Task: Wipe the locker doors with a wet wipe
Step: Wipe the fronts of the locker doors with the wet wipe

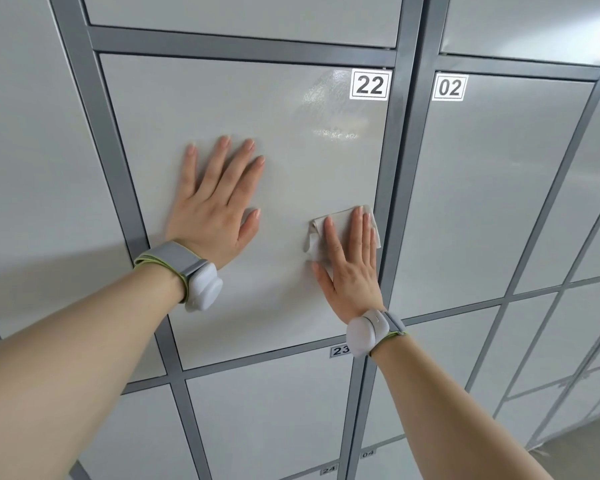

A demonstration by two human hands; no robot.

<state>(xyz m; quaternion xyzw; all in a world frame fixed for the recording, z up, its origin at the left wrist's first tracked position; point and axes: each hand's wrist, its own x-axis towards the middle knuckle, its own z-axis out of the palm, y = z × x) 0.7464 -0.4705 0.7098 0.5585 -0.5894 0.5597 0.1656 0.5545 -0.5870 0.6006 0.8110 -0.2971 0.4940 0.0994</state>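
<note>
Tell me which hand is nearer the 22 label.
Right. The right hand presses the wet wipe on the door directly below the 22 label; the left hand lies flat on the same door, below and well to the label's left.

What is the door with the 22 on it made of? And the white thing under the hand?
Door 22 looks like painted sheet metal, pale grey and smooth: it gleams where wet streaks catch the light near the number. It could be coated board. The wipe under the right hand looks like thin, soft cloth: it crumples and folds at its edge.
</note>
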